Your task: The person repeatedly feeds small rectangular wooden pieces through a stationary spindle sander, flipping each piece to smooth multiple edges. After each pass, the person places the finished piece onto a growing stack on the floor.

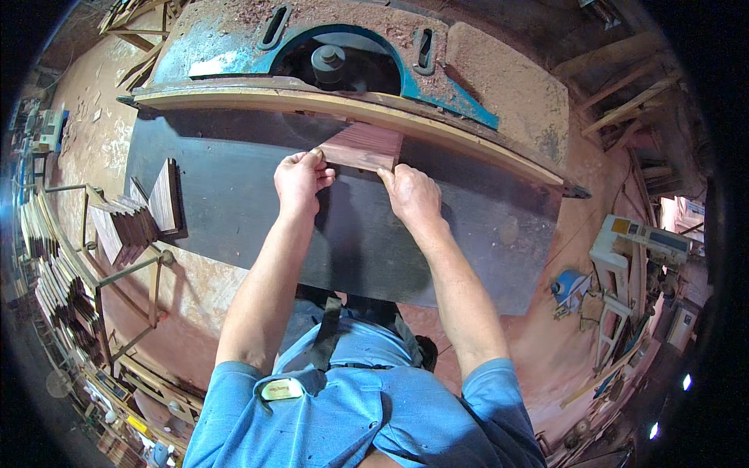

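Note:
Both of my hands are at a reddish-brown piece of wood [360, 150] with a slanted left end, lying on the dark machine table [374, 249] close to the wooden fence [257, 99]. Lines along its top look like several thin slats stacked together, though I cannot be sure. My left hand [299, 184] pinches its left near corner between thumb and fingers. At its right near corner, my right hand [414, 195] presses with the thumb, the other fingers curled in. Behind the fence, a round metal spindle [328, 62] sits in a teal housing opening.
Dark slanted wood pieces [165, 196] stand on the table's left end. More stacked slats [125, 228] rest on a metal-framed rack [129, 274] at the left. Sawdust covers the machine top [499, 70]. A grey-white machine [640, 240] and a blue motor-like object [570, 287] stand at the right.

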`<act>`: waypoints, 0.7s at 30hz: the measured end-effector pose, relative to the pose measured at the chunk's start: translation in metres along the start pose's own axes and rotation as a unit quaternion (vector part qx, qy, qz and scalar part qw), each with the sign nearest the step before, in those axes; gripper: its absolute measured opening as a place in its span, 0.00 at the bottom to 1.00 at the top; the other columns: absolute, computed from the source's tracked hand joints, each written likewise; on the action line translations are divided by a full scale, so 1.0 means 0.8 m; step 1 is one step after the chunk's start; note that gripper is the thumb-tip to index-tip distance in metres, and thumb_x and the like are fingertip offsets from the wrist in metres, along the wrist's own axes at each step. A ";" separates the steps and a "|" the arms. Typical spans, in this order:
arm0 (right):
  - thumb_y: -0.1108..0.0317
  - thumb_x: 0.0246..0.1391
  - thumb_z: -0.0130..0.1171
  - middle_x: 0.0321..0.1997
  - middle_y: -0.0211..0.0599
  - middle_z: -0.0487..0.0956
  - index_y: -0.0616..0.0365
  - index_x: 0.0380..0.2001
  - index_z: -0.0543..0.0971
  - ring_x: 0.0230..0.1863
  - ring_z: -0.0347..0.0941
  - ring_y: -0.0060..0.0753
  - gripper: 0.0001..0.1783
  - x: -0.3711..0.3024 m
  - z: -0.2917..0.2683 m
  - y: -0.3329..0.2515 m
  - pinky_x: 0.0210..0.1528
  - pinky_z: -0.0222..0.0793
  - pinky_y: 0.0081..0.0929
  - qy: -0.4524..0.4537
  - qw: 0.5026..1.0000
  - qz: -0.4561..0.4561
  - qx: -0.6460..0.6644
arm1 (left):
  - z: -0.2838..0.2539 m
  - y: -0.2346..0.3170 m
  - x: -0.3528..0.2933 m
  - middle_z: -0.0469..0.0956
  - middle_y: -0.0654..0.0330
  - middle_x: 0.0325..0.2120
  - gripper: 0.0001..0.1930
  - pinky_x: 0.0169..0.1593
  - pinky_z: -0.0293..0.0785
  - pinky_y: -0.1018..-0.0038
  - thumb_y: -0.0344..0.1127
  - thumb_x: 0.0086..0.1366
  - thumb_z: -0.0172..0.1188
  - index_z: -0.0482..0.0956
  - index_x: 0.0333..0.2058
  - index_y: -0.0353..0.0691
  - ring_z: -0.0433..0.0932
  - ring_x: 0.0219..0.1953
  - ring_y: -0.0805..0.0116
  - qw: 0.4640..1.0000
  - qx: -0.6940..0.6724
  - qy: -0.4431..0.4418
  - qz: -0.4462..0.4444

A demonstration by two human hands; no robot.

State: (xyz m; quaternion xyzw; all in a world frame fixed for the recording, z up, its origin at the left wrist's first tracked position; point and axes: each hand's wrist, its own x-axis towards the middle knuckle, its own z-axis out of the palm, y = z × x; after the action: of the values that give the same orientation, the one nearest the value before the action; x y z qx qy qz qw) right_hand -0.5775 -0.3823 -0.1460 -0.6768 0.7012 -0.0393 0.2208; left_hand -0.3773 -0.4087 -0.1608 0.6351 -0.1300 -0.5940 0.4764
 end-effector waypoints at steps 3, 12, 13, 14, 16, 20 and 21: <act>0.47 0.63 0.55 0.30 0.52 0.83 0.63 0.28 0.80 0.34 0.82 0.54 0.26 -0.001 -0.001 -0.007 0.36 0.77 0.50 0.006 1.000 -0.004 -0.007 | -0.004 0.001 0.004 0.77 0.59 0.24 0.06 0.25 0.79 0.77 0.30 0.67 0.59 0.74 0.31 0.36 0.79 0.21 0.70 1.000 0.009 -0.004 0.000; 0.48 0.64 0.55 0.31 0.53 0.83 0.63 0.30 0.80 0.35 0.82 0.55 0.26 0.006 0.000 -0.028 0.38 0.77 0.50 -0.007 1.000 0.003 0.016 | -0.019 0.013 0.014 0.77 0.61 0.25 0.06 0.25 0.78 0.77 0.31 0.67 0.58 0.75 0.32 0.36 0.78 0.22 0.71 1.000 0.008 -0.002 0.005; 0.48 0.64 0.55 0.31 0.53 0.83 0.63 0.30 0.80 0.35 0.82 0.55 0.26 0.007 0.002 -0.030 0.38 0.77 0.50 -0.007 1.000 0.003 0.018 | -0.020 0.014 0.015 0.77 0.61 0.25 0.05 0.25 0.78 0.77 0.31 0.67 0.58 0.75 0.32 0.36 0.78 0.22 0.71 1.000 0.009 0.001 0.005; 0.47 0.64 0.55 0.31 0.53 0.83 0.63 0.30 0.80 0.35 0.82 0.55 0.26 0.008 0.003 -0.032 0.39 0.77 0.50 -0.007 1.000 0.003 0.019 | -0.021 0.016 0.016 0.77 0.61 0.25 0.05 0.25 0.78 0.77 0.31 0.67 0.58 0.75 0.32 0.36 0.78 0.22 0.71 1.000 0.011 0.004 0.006; 0.47 0.64 0.54 0.32 0.53 0.83 0.63 0.30 0.81 0.35 0.82 0.56 0.26 0.010 0.009 -0.031 0.39 0.77 0.50 0.004 1.000 -0.008 0.017 | -0.025 0.016 0.020 0.77 0.61 0.25 0.05 0.25 0.78 0.77 0.31 0.67 0.59 0.75 0.33 0.36 0.78 0.21 0.71 1.000 0.009 0.004 0.010; 0.48 0.64 0.55 0.32 0.52 0.83 0.63 0.30 0.81 0.36 0.82 0.55 0.25 0.010 -0.004 -0.043 0.40 0.77 0.50 -0.044 0.999 0.009 0.020 | -0.032 0.014 0.024 0.77 0.61 0.24 0.05 0.25 0.78 0.77 0.31 0.67 0.58 0.75 0.32 0.36 0.78 0.21 0.71 1.000 0.004 0.009 0.008; 0.48 0.64 0.55 0.32 0.52 0.83 0.63 0.30 0.80 0.36 0.82 0.55 0.25 0.010 -0.002 -0.042 0.39 0.77 0.50 -0.033 0.999 0.003 0.020 | -0.031 0.017 0.022 0.77 0.61 0.24 0.05 0.25 0.78 0.77 0.31 0.67 0.58 0.75 0.32 0.36 0.78 0.21 0.71 1.000 0.008 0.006 0.010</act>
State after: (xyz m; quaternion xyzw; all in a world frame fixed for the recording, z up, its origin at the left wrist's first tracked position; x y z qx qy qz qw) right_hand -0.5466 -0.3929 -0.1343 -0.6710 0.6946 -0.0305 0.2578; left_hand -0.3456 -0.4174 -0.1654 0.6407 -0.1383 -0.5844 0.4783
